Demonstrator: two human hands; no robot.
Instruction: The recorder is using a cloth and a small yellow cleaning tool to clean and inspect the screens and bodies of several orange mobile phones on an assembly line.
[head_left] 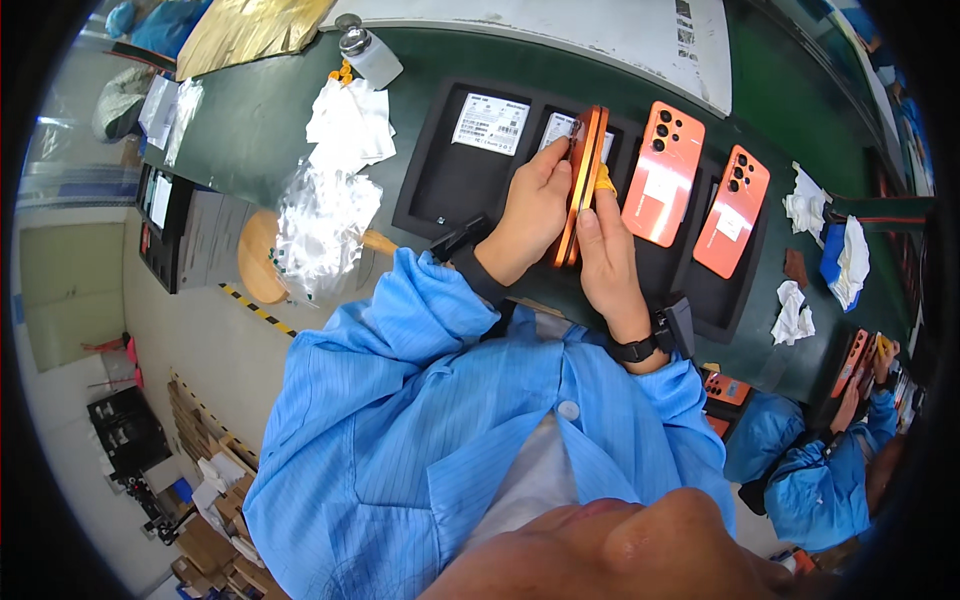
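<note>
Lane open at left; middle and right crowded.
Bare green table (245,125) between clear wrap (184,122) and white tissues (350,125); narrow strip from tissues to black tray (422,185). Left hand (528,212) and right hand (609,265) block tray's middle, two orange phones (664,172) its right; crumpled tissue (792,316) beyond.

The light is bright; the clear plastic (325,230) shines with glare, and straight lines bend near the dark rim.
</note>
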